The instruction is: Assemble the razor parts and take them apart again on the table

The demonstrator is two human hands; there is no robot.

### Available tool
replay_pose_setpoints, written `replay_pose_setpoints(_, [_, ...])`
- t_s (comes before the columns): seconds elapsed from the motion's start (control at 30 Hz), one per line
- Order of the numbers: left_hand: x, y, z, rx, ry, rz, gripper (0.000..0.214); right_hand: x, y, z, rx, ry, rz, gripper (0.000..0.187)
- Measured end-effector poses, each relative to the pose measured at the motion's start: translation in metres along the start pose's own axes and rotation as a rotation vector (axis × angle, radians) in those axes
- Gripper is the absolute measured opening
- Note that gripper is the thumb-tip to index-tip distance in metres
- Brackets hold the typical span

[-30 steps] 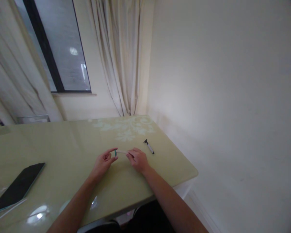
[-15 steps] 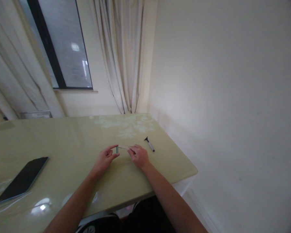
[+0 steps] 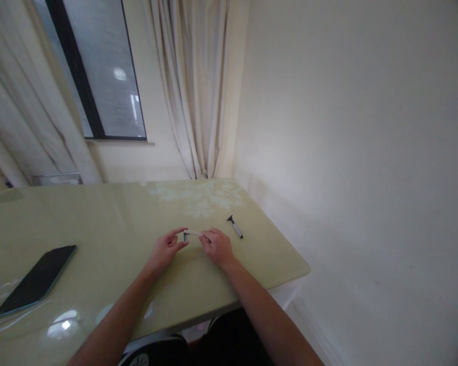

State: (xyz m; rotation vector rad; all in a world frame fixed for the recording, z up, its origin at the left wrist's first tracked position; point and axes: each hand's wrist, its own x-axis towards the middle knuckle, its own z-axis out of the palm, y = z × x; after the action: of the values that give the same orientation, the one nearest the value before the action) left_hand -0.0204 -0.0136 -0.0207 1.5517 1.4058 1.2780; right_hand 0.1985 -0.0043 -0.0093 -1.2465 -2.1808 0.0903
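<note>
My left hand [image 3: 167,252] pinches a small dark, greenish rectangular piece, which looks like a razor cartridge [image 3: 185,237], upright between thumb and forefinger. Fingers closed, my right hand [image 3: 217,245] grips a thin whitish stick [image 3: 193,233]. The stick points left, and its far end meets the upper part of the small piece; the exact contact is too small to make out. Just beyond my right hand, a razor [image 3: 235,227] with a black head and grey handle lies on the table.
Both forearms rest over the near side of a glossy yellowish table [image 3: 118,229]. A flat black tablet-like slab [image 3: 36,279] lies at the left. The table's right edge runs beside a white wall [image 3: 347,152]. Curtains [image 3: 193,86] and a window [image 3: 103,66] stand behind.
The stick's left end has shifted slightly lower against the small piece, and my right hand has moved a little left. The razor lies where it was.
</note>
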Motion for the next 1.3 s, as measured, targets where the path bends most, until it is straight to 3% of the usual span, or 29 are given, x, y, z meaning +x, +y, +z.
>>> replay_pose_setpoints(0.07, [0.0002, 0.0003, 0.0001, -0.010, 0.018, -0.004, 0.075, 0.0004, 0.0005, -0.0002, -0.008, 0.020, 0.052, 0.030])
replay_pose_setpoints(0.2, [0.0001, 0.0025, 0.0000, -0.003, 0.001, 0.005, 0.074, 0.0000, 0.0013, -0.0004, 0.025, -0.001, -0.049, 0.026])
replay_pose_setpoints(0.37, [-0.0004, 0.0038, 0.0000, -0.007, 0.015, -0.007, 0.075, 0.0001, 0.0006, -0.0004, 0.007, 0.009, 0.020, 0.028])
replay_pose_setpoints(0.5, [0.0000, 0.0008, 0.0005, -0.012, -0.001, -0.002, 0.073, 0.0003, -0.0001, -0.0001, 0.024, -0.027, -0.062, 0.027])
replay_pose_setpoints(0.6, [0.0005, -0.0010, 0.0005, -0.006, 0.009, 0.000, 0.073, 0.0005, 0.0001, 0.0008, 0.001, 0.012, 0.013, 0.027])
replay_pose_setpoints(0.77, [0.0000, 0.0013, -0.0003, 0.007, 0.000, 0.002, 0.073, 0.0000, 0.0006, 0.0009, 0.036, -0.029, -0.038, 0.026])
replay_pose_setpoints(0.9, [-0.0003, 0.0023, 0.0002, 0.011, 0.018, -0.008, 0.076, 0.0000, 0.0002, 0.0001, 0.021, 0.007, 0.039, 0.027])
replay_pose_setpoints(1.03, [-0.0004, 0.0022, 0.0002, 0.016, -0.005, 0.009, 0.073, 0.0002, 0.0004, 0.0001, 0.031, -0.027, -0.024, 0.025])
replay_pose_setpoints(1.17, [-0.0011, 0.0025, -0.0002, 0.026, 0.002, 0.009, 0.072, 0.0003, 0.0015, 0.0010, 0.013, 0.020, 0.070, 0.026])
replay_pose_setpoints(1.3, [-0.0005, 0.0015, 0.0000, 0.017, -0.013, 0.012, 0.074, -0.0008, 0.0022, 0.0023, 0.039, -0.023, -0.044, 0.025])
